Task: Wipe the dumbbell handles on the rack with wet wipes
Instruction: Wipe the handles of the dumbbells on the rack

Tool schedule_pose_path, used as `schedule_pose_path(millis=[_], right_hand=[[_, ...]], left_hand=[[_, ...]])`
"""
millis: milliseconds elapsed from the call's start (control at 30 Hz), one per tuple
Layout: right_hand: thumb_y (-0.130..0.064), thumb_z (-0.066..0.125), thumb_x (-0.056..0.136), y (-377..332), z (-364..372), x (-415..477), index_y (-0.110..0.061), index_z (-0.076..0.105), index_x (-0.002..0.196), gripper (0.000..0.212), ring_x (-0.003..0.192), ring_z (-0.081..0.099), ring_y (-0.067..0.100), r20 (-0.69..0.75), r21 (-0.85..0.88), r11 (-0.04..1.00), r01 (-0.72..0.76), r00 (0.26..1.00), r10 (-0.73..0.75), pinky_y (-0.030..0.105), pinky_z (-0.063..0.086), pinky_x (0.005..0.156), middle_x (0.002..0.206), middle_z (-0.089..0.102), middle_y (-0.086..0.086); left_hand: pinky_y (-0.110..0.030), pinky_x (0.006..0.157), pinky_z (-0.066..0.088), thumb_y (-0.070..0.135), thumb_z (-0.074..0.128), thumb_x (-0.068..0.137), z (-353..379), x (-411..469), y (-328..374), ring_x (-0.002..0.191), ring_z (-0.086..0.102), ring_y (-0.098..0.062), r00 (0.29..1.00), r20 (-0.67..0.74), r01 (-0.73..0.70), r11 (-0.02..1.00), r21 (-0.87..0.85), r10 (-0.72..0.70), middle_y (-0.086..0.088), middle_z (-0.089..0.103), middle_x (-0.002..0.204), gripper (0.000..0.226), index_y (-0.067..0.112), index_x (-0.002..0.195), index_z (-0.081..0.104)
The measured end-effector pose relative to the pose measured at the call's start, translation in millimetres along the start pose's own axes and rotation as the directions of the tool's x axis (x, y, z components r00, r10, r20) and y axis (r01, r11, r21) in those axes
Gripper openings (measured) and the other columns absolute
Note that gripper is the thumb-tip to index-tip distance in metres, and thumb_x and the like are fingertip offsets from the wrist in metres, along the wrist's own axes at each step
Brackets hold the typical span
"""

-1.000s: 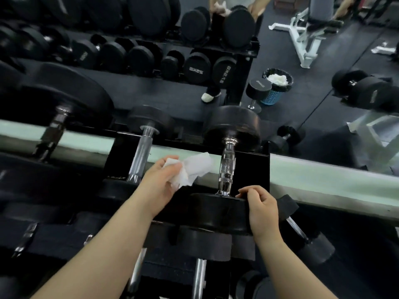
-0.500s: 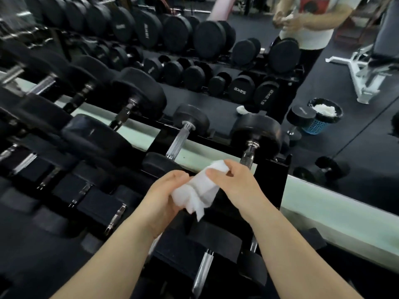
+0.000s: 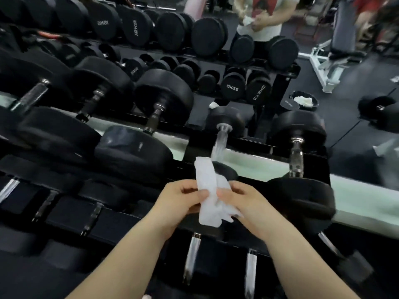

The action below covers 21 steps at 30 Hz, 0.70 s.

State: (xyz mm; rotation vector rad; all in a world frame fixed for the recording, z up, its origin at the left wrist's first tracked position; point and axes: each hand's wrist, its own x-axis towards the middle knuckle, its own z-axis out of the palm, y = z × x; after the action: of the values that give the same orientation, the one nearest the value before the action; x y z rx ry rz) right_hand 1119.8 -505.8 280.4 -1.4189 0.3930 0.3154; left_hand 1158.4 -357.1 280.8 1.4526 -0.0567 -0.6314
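A white wet wipe (image 3: 208, 190) hangs crumpled between both my hands, above the rack. My left hand (image 3: 179, 203) pinches its left side and my right hand (image 3: 248, 203) pinches its right side. Just beyond the wipe lies a small dumbbell with a bright chrome handle (image 3: 220, 145). To its right rests another dumbbell with a knurled chrome handle (image 3: 296, 156). Black dumbbells with darker handles (image 3: 154, 119) fill the rack to the left. Neither hand touches a dumbbell.
A mirror behind the rack reflects more dumbbells and a person (image 3: 265, 16) holding a wipe. A bin (image 3: 304, 100) with used wipes and a white bench (image 3: 330, 59) show in the reflection. Lower rack tiers hold more chrome handles (image 3: 192, 255).
My right hand left the dumbbell's end and took hold of the wipe with the left. The view turned left along the rack, and the wipe is now pulled out taller between the hands.
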Motion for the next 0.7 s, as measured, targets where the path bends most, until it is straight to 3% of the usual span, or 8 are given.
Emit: schedule_pose_path(millis=[67, 200, 300, 367, 433, 500, 600, 700], right_hand=[[-0.009, 0.060, 0.082, 3, 29, 6, -0.007, 0.063, 0.080, 0.003, 0.069, 0.054, 0.017, -0.152, -0.023, 0.998, 0.064, 0.986, -0.067, 0.021, 0.043, 0.061, 0.078, 0.060, 0.009], [-0.006, 0.057, 0.084, 6, 67, 7, -0.016, 0.063, 0.069, 0.019, 0.061, 0.055, 0.007, -0.336, -0.110, 0.983, 0.148, 0.925, -0.177, 0.014, 0.044, 0.057, 0.067, 0.061, -0.003], [-0.004, 0.052, 0.086, 6, 77, 4, -0.014, 0.061, 0.069, 0.022, 0.064, 0.056, 0.013, -0.465, 0.055, 0.977, 0.206, 0.871, -0.158, 0.021, 0.046, 0.060, 0.064, 0.063, -0.003], [-0.005, 0.047, 0.089, 3, 80, 2, -0.012, 0.057, 0.069, 0.023, 0.060, 0.056, 0.012, -0.466, 0.227, 0.942, 0.246, 0.877, -0.117, 0.019, 0.046, 0.057, 0.059, 0.062, -0.005], [-0.006, 0.044, 0.090, -2, 86, 0, -0.011, 0.055, 0.074, 0.021, 0.062, 0.058, 0.012, -0.436, 0.323, 0.910, 0.260, 0.894, -0.101, 0.023, 0.046, 0.061, 0.063, 0.063, -0.002], [-0.008, 0.043, 0.091, -5, 93, -1, -0.011, 0.056, 0.078, 0.018, 0.065, 0.058, 0.015, -0.426, 0.304, 0.914, 0.268, 0.896, -0.121, 0.026, 0.045, 0.062, 0.069, 0.064, 0.002], [-0.014, 0.047, 0.090, -5, 96, -1, -0.013, 0.059, 0.082, 0.014, 0.065, 0.061, 0.016, -0.415, 0.256, 0.934, 0.251, 0.901, -0.128, 0.027, 0.047, 0.059, 0.071, 0.067, 0.002], [-0.017, 0.050, 0.089, -4, 88, -3, -0.013, 0.063, 0.095, 0.015, 0.076, 0.066, 0.018, -0.272, 0.252, 0.953, 0.170, 0.957, -0.099, 0.027, 0.053, 0.064, 0.085, 0.071, 0.006]], left_hand=[[-0.021, 0.063, 0.057, 0.005, 0.054, 0.087, -31, 1, 2, 0.068, 0.069, -0.012, 0.999, -0.054, 0.006, 1.000, 0.025, -0.005, -0.002, 0.073, 0.072, 0.030, 0.017, 0.066, 0.072], [-0.017, 0.065, 0.056, 0.005, 0.052, 0.089, -65, 6, 8, 0.074, 0.067, -0.013, 0.997, -0.074, -0.009, 1.000, -0.005, 0.009, -0.004, 0.071, 0.078, 0.024, 0.014, 0.074, 0.070], [-0.020, 0.077, 0.054, 0.008, 0.052, 0.088, -80, 7, 15, 0.082, 0.066, -0.011, 0.994, -0.097, -0.071, 0.989, -0.129, 0.059, 0.001, 0.072, 0.080, 0.018, 0.014, 0.085, 0.069], [-0.024, 0.085, 0.050, 0.009, 0.050, 0.089, -85, 4, 20, 0.090, 0.066, -0.015, 0.996, -0.015, -0.091, 0.985, -0.146, 0.090, -0.001, 0.073, 0.087, 0.022, 0.015, 0.083, 0.070], [-0.026, 0.082, 0.049, 0.010, 0.044, 0.092, -85, 1, 22, 0.087, 0.067, -0.016, 0.994, 0.094, -0.039, 0.979, -0.201, 0.059, -0.002, 0.073, 0.085, 0.026, 0.012, 0.082, 0.067], [-0.024, 0.073, 0.051, 0.014, 0.039, 0.094, -84, -1, 23, 0.079, 0.069, -0.011, 0.987, 0.160, 0.025, 0.972, -0.236, 0.014, 0.002, 0.073, 0.080, 0.026, 0.012, 0.086, 0.063], [-0.021, 0.066, 0.053, 0.009, 0.049, 0.090, -84, -1, 19, 0.082, 0.068, -0.008, 0.969, 0.243, -0.009, 0.996, -0.093, 0.031, 0.006, 0.073, 0.086, 0.020, 0.021, 0.093, 0.064], [-0.024, 0.066, 0.053, -0.002, 0.056, 0.084, -84, -2, 18, 0.084, 0.067, -0.012, 0.974, 0.224, -0.023, 1.000, 0.003, 0.021, 0.006, 0.070, 0.087, 0.029, 0.024, 0.094, 0.063]])
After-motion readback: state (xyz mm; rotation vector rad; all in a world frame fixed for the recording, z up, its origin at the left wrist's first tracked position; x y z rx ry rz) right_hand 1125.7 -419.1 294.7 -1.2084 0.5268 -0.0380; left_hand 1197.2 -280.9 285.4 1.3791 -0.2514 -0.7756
